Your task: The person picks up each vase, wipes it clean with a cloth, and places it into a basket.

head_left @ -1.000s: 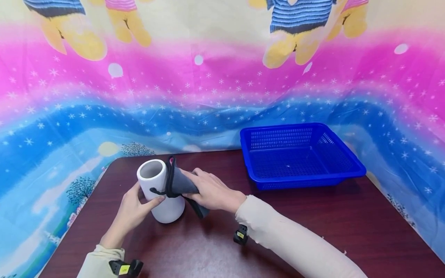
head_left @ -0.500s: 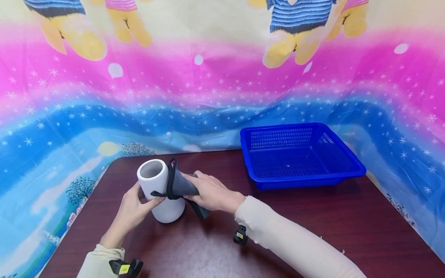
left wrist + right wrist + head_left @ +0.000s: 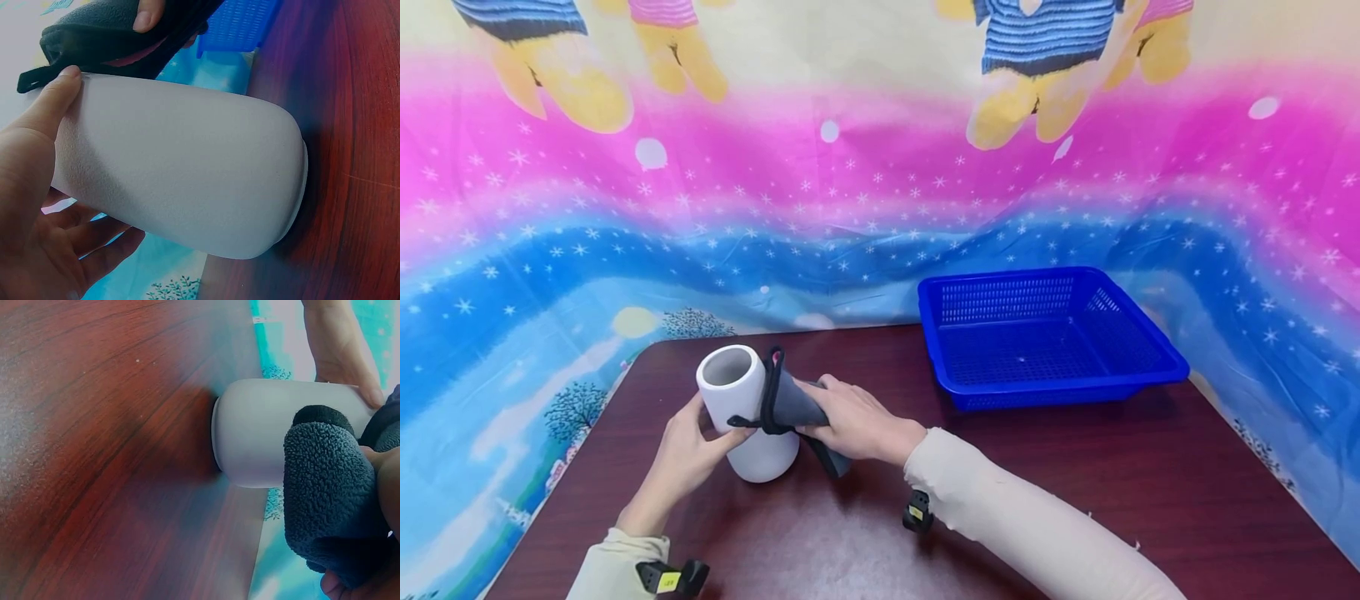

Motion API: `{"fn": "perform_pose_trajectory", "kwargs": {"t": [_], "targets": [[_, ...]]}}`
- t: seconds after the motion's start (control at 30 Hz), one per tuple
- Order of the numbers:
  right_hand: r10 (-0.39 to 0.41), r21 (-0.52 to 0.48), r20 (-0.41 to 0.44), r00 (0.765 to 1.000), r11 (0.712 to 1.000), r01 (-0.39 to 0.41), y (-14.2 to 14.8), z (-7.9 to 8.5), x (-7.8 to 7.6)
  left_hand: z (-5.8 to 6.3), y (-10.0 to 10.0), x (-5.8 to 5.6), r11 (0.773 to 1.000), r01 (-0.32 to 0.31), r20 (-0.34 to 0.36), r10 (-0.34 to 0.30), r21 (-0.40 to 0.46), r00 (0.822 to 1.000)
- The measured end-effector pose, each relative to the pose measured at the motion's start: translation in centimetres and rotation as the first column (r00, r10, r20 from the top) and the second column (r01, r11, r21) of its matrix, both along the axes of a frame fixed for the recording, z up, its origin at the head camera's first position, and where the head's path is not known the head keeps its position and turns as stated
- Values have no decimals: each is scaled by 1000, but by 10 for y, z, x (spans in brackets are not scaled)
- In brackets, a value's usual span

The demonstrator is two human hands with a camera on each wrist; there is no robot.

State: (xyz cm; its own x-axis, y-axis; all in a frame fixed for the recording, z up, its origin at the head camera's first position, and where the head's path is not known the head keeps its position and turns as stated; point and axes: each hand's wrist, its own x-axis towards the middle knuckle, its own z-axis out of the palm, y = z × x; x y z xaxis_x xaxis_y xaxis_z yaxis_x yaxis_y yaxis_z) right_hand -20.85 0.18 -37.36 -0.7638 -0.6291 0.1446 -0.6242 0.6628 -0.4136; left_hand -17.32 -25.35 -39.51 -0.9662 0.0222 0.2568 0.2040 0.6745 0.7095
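Note:
A white vase [image 3: 763, 454] with a round open mouth stands upright on the table. My left hand [image 3: 681, 458] grips its left side, thumb across the front and fingers behind. In the left wrist view the thumb [image 3: 53, 100] lies on the vase just by the cloth's black hanging loop [image 3: 37, 78]. A folded grey towel [image 3: 797, 404] with black edging is bunched in my right hand [image 3: 861, 421], against the vase's right side. Its fuzzy pile [image 3: 328, 481] shows in the right wrist view, with a folded end hanging in front of the vase. Some right fingers are hidden.
A blue plastic basket [image 3: 1030, 392] with perforated walls sits at the back right of the dark red wooden table [image 3: 865, 533]. A printed cloth backdrop [image 3: 850, 242] rises behind the table and along its sides.
My right hand and the towel have slid slightly downward along the vase's right side. The left hand and the vase stay in place.

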Motion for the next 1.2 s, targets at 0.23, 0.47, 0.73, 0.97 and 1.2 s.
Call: {"fn": "perform_pose_trajectory", "kwargs": {"t": [0.23, 0.47, 0.73, 0.97, 1.2], "targets": [[7, -13, -2, 1000, 1000, -7, -1, -3, 0, 0, 0, 1, 1000, 6, 2, -6, 20, 1000], [4, -37, 37, 999, 999, -3, -1, -7, 0, -1, 1, 1, 1000, 4, -5, -4, 17, 1000], [6, -33, 56, 998, 999, -4, -1, -15, -2, -3, 1, 1, 1000, 1, -11, -1, 13, 1000], [7, -14, 60, 998, 1000, -6, 0, -25, -3, -3, 1, 2, 1000, -2, -9, 2, 9, 1000], [-1, -19, 74, 997, 1000, 2, -1, -27, -3, -2, 1, 3, 1000, -1, -6, 1, 13, 1000]]}}
